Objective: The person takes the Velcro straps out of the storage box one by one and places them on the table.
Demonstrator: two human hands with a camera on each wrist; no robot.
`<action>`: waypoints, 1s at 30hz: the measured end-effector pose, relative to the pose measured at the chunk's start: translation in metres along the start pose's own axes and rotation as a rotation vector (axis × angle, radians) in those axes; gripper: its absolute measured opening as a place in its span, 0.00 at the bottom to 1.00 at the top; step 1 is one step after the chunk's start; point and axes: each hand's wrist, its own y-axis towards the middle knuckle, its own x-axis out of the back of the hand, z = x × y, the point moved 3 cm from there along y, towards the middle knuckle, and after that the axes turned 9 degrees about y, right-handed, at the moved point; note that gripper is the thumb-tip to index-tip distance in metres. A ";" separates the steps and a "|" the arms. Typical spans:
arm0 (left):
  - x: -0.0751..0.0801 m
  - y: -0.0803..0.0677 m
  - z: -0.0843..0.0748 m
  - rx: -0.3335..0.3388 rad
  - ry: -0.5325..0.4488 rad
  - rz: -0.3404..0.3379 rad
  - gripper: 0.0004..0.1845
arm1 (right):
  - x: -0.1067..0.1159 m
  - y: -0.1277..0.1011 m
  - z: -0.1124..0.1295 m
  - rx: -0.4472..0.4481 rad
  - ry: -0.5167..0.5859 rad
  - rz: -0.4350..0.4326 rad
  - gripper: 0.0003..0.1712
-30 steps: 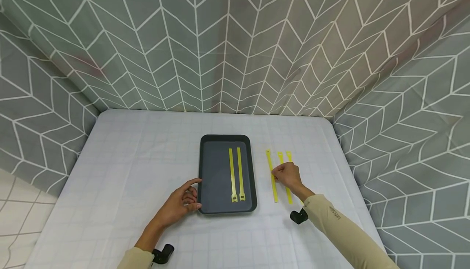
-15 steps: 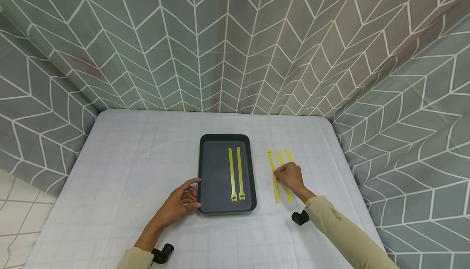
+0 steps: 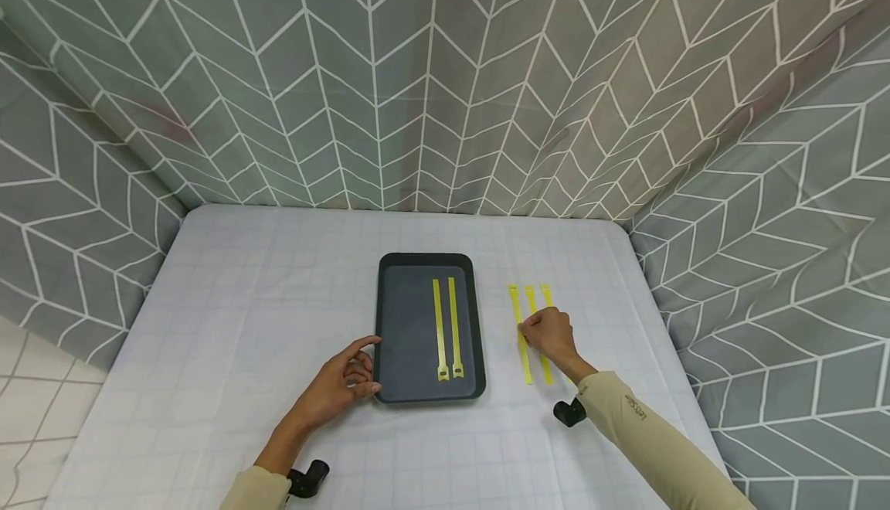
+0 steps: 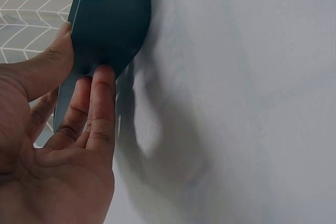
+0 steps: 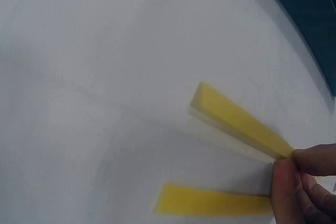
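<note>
My right hand (image 3: pixel 549 332) pinches a yellow cable tie (image 3: pixel 515 305), flat with a slotted head, between thumb and fingertips. In the right wrist view its tail (image 5: pixel 239 119) slants over the cloth with a shadow along one side. Two more yellow ties, a middle one (image 3: pixel 531 299) and a right one (image 3: pixel 547 297), lie partly hidden under this hand. At the dark tray (image 3: pixel 410 324), my left hand (image 3: pixel 341 386) holds the left edge, thumb at the rim and fingertips against the outer wall (image 4: pixel 113 19). Inside the tray two ties (image 3: pixel 439 324) lie side by side, heads toward me.
A white cloth (image 3: pixel 278 286) covers the table. Grey curtains (image 3: pixel 417 85) with white zigzag lines stand behind and at both sides. Black wrist cameras (image 3: pixel 570 413) sit on both wrists.
The pinched tie has shifted slightly to the right, with my right hand moving a little the same way. My left hand and the tray stay in place.
</note>
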 end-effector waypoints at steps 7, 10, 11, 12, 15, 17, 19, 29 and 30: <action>0.001 0.002 -0.001 -0.010 -0.002 0.000 0.41 | 0.002 0.001 0.005 0.065 -0.052 -0.004 0.10; 0.000 0.002 -0.001 -0.011 -0.002 -0.001 0.41 | 0.002 0.001 0.006 0.072 -0.060 -0.001 0.11; 0.000 0.002 -0.001 -0.010 -0.003 0.000 0.41 | 0.002 0.001 0.006 0.072 -0.059 0.001 0.11; 0.000 0.002 -0.001 -0.008 -0.004 0.001 0.41 | 0.002 0.001 0.006 0.070 -0.056 0.002 0.11; 0.000 0.001 0.000 -0.007 -0.008 0.002 0.41 | 0.003 0.001 0.006 0.065 -0.052 0.007 0.11; 0.000 0.001 0.000 -0.008 -0.008 0.003 0.41 | 0.004 0.001 0.007 0.059 -0.044 0.008 0.11; 0.000 0.001 0.001 -0.009 -0.007 0.005 0.42 | 0.007 0.001 0.009 0.063 -0.033 0.005 0.11; 0.001 -0.001 0.002 -0.005 -0.016 0.008 0.41 | 0.013 0.009 0.030 0.272 0.064 0.038 0.08; 0.001 -0.001 0.002 -0.006 -0.019 0.008 0.41 | 0.013 0.009 0.033 0.300 0.077 0.049 0.08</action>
